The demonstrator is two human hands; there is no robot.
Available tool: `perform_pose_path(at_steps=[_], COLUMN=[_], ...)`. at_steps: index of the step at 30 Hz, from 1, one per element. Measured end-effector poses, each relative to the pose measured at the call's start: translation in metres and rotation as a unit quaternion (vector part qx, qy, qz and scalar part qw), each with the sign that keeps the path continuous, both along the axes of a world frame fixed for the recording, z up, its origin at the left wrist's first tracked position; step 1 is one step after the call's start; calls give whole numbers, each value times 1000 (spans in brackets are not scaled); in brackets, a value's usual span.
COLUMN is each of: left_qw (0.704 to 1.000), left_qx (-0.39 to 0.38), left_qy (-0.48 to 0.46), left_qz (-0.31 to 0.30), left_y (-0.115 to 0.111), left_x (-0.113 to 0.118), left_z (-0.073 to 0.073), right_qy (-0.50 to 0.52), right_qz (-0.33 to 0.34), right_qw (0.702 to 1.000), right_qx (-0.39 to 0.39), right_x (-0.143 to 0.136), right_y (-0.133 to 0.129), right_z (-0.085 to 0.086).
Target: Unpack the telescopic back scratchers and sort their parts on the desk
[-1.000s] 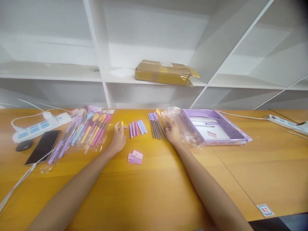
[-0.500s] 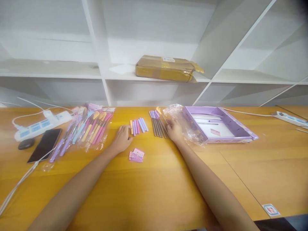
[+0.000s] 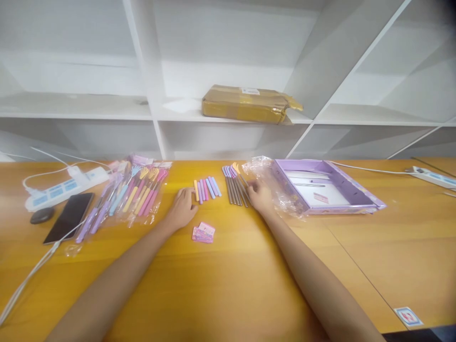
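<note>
Left hand half-curled at yellow tube — grip unclear | right hand loosely bent by orange-tipped rod — hold unclear | I'd nudge lightly, keeping ends level

Table, near back edge, left to right: back scratchers, handles, claw rods, tray; before handles: cards; behind, on shelf: parcel

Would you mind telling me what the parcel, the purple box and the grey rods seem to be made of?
The parcel looks like cardboard under glossy brown tape, judging by its shiny, wrinkled surface and ragged end. The purple box seems to be smooth printed card, given its thin, patterned walls, though plastic is possible. The grey rods are probably smooth metal, from their dull sheen.
</note>
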State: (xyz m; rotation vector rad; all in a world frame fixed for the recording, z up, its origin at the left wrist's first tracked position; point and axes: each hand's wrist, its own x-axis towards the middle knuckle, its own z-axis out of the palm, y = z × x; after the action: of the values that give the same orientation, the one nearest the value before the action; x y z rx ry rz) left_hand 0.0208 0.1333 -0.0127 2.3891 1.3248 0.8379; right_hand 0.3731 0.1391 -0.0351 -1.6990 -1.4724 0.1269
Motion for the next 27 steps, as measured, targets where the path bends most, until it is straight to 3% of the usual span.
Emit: perform_pose_path(at_steps=[5, 8, 11, 14, 18, 22, 27], left_qw=[1000, 1000, 999, 995, 984, 973, 948], left_qx=[-4, 1, 12, 31, 65, 85, 78], left_qy=[1, 6, 17, 40, 87, 121, 193], left_qz=[11, 27, 49, 82, 139, 177, 242], left_y=[0, -1, 0, 3, 1, -6, 0], left_x=[-2, -1, -5, -23, -62, -90, -102], left_z=[-2, -3, 3, 20, 44, 54, 55], right_qy=[27, 56, 89, 118, 134, 115, 121], right_qz=[-4, -10, -17, -7, 96, 227, 275], right_qw=[1000, 998, 993, 983, 974, 959, 948], right_qx=[2, 24, 81, 139, 154, 128, 110], right_x=[-3, -6, -11, -22, -51, -82, -95], right_y=[-2, -4, -12, -31, -77, -119, -130], right_z=[1, 10, 34, 65, 88, 83, 60])
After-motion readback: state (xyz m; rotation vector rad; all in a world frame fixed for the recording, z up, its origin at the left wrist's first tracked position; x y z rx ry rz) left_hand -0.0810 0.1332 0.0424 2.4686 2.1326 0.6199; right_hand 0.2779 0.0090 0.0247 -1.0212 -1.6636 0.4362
